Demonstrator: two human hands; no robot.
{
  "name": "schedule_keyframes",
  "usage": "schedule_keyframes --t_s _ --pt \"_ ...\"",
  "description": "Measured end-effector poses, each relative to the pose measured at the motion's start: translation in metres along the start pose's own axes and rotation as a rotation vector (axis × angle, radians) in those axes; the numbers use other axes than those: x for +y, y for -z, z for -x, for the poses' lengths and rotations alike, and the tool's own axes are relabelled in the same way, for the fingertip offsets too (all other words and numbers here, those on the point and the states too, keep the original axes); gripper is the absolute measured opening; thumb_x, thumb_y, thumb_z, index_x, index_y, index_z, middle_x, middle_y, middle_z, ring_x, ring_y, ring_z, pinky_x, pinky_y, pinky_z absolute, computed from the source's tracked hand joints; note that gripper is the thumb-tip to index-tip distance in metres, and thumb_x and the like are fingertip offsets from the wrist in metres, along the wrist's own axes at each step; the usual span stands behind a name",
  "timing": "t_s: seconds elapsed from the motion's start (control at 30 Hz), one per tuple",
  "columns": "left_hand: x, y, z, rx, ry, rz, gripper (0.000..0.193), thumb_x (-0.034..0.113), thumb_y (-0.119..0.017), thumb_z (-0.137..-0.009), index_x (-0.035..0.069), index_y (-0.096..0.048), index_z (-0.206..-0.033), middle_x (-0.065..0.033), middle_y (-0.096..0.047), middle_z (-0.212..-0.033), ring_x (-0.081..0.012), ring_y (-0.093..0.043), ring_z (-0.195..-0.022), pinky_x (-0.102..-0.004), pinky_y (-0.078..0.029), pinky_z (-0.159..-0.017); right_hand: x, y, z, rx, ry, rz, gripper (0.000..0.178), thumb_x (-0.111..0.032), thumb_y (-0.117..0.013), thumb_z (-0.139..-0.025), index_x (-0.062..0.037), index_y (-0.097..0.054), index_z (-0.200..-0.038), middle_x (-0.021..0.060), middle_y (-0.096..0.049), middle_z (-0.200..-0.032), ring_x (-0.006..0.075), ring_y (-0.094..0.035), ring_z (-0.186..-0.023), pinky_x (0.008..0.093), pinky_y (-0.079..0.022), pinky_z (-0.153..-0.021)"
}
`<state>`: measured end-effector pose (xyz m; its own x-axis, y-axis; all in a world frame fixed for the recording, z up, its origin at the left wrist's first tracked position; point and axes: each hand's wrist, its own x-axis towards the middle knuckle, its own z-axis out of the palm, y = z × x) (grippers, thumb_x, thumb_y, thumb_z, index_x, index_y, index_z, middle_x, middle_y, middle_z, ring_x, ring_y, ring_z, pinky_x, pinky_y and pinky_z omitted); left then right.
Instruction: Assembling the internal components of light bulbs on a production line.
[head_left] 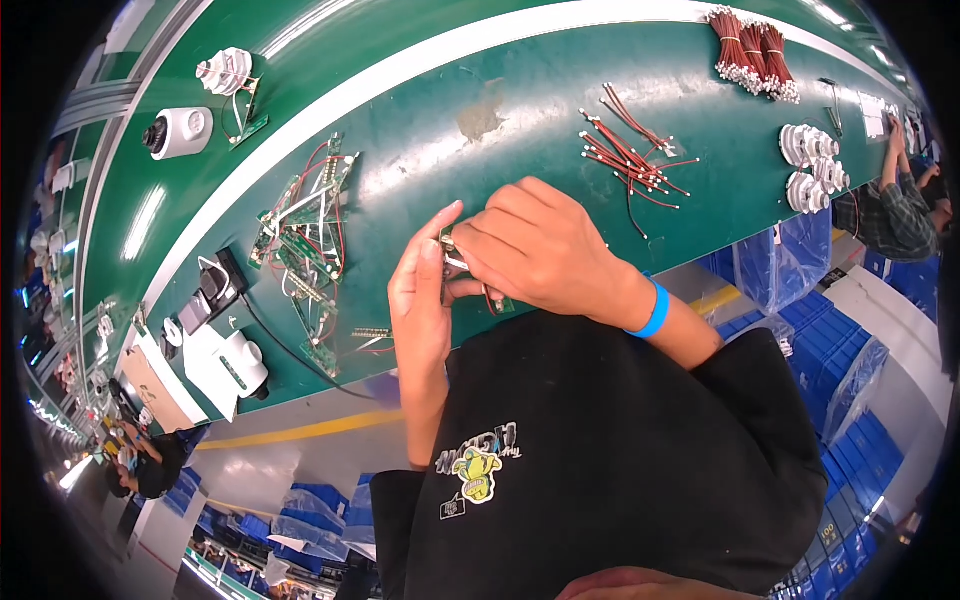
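Observation:
My left hand [418, 300] and my right hand [540, 245] meet above the near edge of the green conveyor belt [520, 110]. Together they hold a small green circuit board [500, 303], mostly hidden by the fingers, with a white connector and red wire at its top end. My right wrist wears a blue band [655, 310]. A heap of finished green boards with red and white wires [310, 235] lies left of my hands. Loose red wire leads [630, 150] lie to the right.
A white dome camera [180, 132] and a white spool part [228, 72] sit at far left. White round parts [815, 165] and bundled red wires [750, 55] lie far right. A white device [228, 365] stands near left. Another person [895, 200] works at right; blue bins [850, 360] sit below.

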<state>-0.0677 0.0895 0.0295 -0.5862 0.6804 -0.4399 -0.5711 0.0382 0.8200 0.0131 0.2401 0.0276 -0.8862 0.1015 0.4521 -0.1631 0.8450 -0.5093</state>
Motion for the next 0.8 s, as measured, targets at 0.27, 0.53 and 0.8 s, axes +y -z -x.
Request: schedule_keyframes --t_s 0.27,0.53,0.8 --pt "-0.004 -0.011 0.003 0.064 -0.073 -0.268 0.062 0.045 -0.037 -0.105 -0.004 -0.04 -0.144 -0.0062 -0.062 -0.096 -0.0097 -0.059 -0.073 -0.0261 -0.053 -0.064 0.002 0.002 0.0 -0.038 0.019 0.042 0.026 -0.01 -0.069 -0.066 -0.0001 -0.065 -0.09 0.0037 -0.058 -0.081 0.0192 -0.056 -0.075 0.0315 -0.044 -0.064" --pt "0.003 -0.026 0.012 0.068 -0.123 -0.369 0.073 0.053 -0.033 -0.103 -0.007 -0.036 -0.145 -0.0039 -0.059 -0.081 -0.0086 -0.052 -0.065 -0.0258 -0.045 -0.058 0.001 -0.011 0.001 0.067 0.032 0.07 0.028 -0.008 -0.066 -0.063 0.0048 -0.062 -0.088 0.0073 -0.055 -0.077 0.021 -0.052 -0.069 0.0324 -0.043 -0.061" --pt "-0.009 -0.023 0.016 0.204 -0.065 -0.692 0.062 0.045 -0.031 -0.105 -0.003 -0.042 -0.143 -0.0034 -0.052 -0.072 -0.0107 -0.047 -0.065 -0.0271 -0.042 -0.058 -0.005 -0.014 0.008 -0.002 -0.052 -0.042 0.032 -0.008 -0.067 -0.062 0.0055 -0.061 -0.09 0.008 -0.053 -0.075 0.0227 -0.052 -0.071 0.034 -0.043 -0.063"
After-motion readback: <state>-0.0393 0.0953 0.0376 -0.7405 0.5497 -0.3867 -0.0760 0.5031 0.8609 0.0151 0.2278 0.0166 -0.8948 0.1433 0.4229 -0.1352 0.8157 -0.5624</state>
